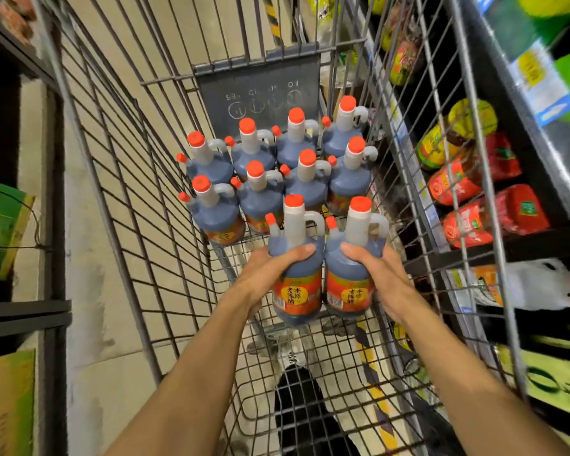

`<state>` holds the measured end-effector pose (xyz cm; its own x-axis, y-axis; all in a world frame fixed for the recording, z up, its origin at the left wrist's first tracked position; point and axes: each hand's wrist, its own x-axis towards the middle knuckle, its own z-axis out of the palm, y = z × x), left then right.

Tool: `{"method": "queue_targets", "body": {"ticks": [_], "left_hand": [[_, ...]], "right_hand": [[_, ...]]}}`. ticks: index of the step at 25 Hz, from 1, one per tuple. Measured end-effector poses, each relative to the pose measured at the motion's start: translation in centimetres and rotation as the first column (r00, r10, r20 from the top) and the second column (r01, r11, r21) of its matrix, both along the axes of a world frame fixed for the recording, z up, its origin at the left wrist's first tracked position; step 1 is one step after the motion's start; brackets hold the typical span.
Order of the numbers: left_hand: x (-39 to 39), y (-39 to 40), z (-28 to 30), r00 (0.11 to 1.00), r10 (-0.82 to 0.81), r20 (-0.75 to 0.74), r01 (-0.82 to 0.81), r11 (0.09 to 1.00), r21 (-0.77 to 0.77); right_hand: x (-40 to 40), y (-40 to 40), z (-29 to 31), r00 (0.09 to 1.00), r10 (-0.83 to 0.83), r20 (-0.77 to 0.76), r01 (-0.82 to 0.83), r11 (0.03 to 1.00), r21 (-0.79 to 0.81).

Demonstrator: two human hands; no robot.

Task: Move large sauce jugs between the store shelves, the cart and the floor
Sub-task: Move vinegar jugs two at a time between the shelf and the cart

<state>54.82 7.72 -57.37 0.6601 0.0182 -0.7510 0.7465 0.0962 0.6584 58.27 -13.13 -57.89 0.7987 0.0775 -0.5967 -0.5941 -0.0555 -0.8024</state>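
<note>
Each hand curls round 1 dark plastic sauce jug with an orange cap, left hand [270,268] on the left jug [297,258], right hand [375,271] on the right jug [352,258], over the wire cart [129,192], so lower both level at 6 o'clock of the 8 jugs [277,166] standing inside.

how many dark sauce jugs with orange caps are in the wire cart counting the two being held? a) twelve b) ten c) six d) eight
b: eight dark sauce jugs with orange caps stand in two rows of four at the far end of the wire cart, and the left hand and right hand each grip one more jug.
</note>
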Motion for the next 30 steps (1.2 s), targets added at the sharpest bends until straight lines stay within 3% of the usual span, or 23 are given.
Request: {"method": "queue_targets", "body": {"ticks": [6,13,19,26,30], "left_hand": [[-4.1,0.3,11.4,0.997,-0.078,0.013,0.078,0.997,0.008],[-13.2,2.4,29.1,0.956,-0.104,0.276,0.114,0.993,-0.021],[-25.4,3.6,41.6,0.863,-0.228,0.451,0.216,0.973,0.079],[-34.1,-3.1,46.4,0.787,-0.396,0.473,0.396,0.912,0.105],[-38.5,-11.4,48.1,0.673,-0.535,0.512,0.564,0.818,0.113]], "right_hand": [[-4.5,-0.5,12.1,1.000,-0.007,-0.017,0.010,0.992,0.128],[-16.5,2.4,29.0,0.982,-0.090,0.164,0.066,0.987,0.148],[-30.6,4.3,39.6,0.913,-0.276,0.301,0.210,0.949,0.234],[-44.7,-1.4,45.1,0.817,-0.444,0.369,0.371,0.893,0.254],[-52.8,-8.0,47.2,0.694,-0.588,0.416,0.528,0.808,0.262]]}}
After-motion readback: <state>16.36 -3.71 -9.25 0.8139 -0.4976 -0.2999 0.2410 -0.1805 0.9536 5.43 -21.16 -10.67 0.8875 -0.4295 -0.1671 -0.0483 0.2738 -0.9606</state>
